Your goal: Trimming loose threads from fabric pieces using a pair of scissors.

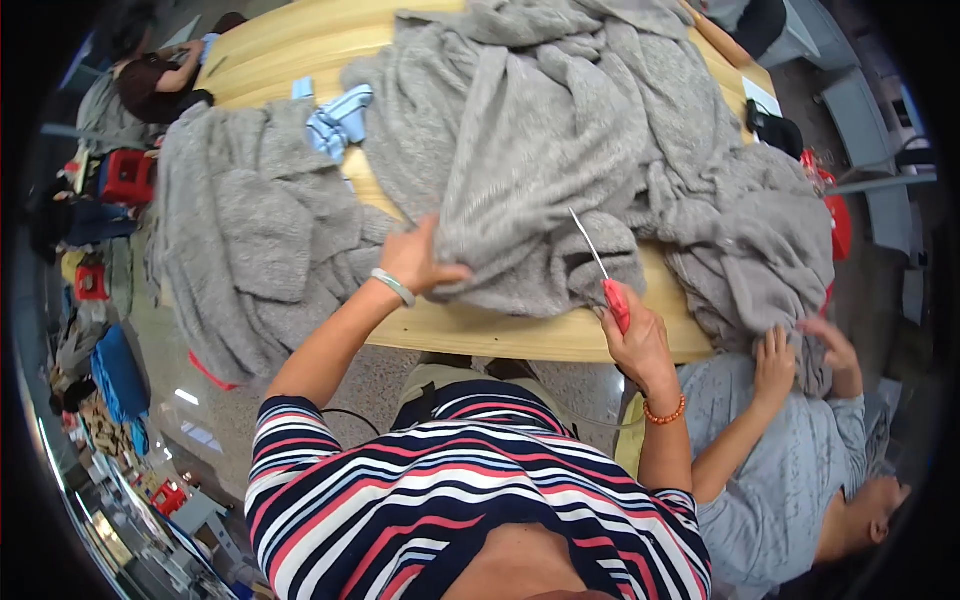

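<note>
My left hand (415, 262), with a pale green bangle at the wrist, lies at the near left edge of a grey fluffy fabric (540, 150). Its thumb is stretched out over the cloth, apart from the forefinger; the other fingers are mostly hidden. My right hand (640, 345), wearing an orange bead bracelet, is closed round a red-handled cutting tool (617, 305). The tool's thin metal blade points up and away, over the fabric and close to a loose fold (605, 255).
More grey fabric (250, 200) hangs over the left side of the wooden table (520, 335). A light blue cloth strip (340, 122) lies between the piles. At right, a co-worker (770, 450) in grey handles fabric at the table edge. Blue bundle (120, 370) at far left.
</note>
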Motion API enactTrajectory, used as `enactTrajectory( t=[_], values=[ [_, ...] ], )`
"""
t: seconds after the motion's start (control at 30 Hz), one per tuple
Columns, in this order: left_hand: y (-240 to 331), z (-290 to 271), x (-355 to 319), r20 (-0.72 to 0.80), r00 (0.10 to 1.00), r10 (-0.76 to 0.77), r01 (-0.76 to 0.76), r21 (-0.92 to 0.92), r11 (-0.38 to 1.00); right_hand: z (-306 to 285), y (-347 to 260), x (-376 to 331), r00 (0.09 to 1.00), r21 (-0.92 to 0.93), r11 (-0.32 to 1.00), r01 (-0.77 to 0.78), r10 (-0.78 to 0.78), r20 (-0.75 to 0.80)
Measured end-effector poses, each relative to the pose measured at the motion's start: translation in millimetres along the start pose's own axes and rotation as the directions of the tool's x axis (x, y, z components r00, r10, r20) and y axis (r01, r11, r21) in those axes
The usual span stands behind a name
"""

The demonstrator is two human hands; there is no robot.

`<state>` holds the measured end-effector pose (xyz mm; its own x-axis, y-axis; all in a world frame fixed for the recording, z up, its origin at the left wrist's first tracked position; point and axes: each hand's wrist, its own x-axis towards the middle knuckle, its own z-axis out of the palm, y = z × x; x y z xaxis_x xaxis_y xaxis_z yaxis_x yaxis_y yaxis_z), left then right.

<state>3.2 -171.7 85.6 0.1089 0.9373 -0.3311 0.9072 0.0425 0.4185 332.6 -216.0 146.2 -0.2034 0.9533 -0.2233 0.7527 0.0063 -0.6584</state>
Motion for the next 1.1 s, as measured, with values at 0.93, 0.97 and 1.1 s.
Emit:
enactTrajectory(
  t=[0.93, 0.97, 1.1],
  values=[
    [-137, -442, -193, -0.749, 0.659, -0.071, -0.694, -0.642, 0.326, 110, -298, 63, -0.013, 0.815, 0.253, 0.522, -0.952, 0.304],
    [-178, -456, -185, -0.765, 0.634, -0.108, -0.670, -0.614, 0.417, 127, -310, 73, -0.011, 0.749, 0.345, 0.566, -0.905, 0.425],
    [-322, -480, -118, -0.813, 0.547, -0.202, -0.492, -0.507, 0.707, 146, -352, 107, 0.216, 0.408, 0.740, 0.534, -0.587, 0.780]
  ],
)
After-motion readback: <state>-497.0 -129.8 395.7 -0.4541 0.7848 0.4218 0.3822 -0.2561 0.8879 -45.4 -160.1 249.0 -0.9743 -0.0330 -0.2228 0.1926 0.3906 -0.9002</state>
